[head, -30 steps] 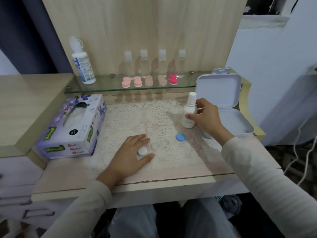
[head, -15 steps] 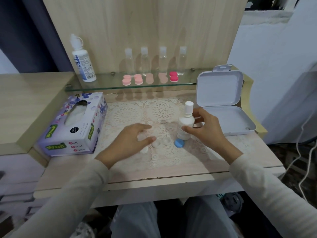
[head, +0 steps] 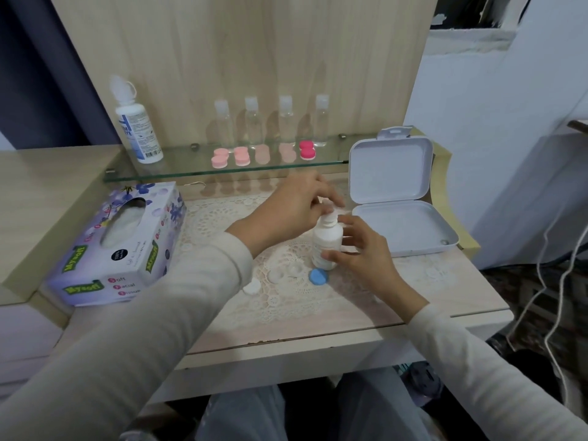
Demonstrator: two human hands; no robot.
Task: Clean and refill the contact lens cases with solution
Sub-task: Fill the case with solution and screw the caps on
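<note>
The right hand [head: 366, 259] grips the small solution bottle [head: 327, 246] upright over the desk [head: 429, 291], and the fingers of the left hand [head: 296, 211] pinch its cap [head: 329, 218]. Just left of the bottle the lens case [head: 286, 273] lies open, its blue lid [head: 318, 276] off, seemingly not yet refilled.

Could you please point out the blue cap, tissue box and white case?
blue cap [head: 317, 277], head view, centre of top.
tissue box [head: 133, 240], head view, top face.
white case [head: 404, 230], head view, base floor.
</note>
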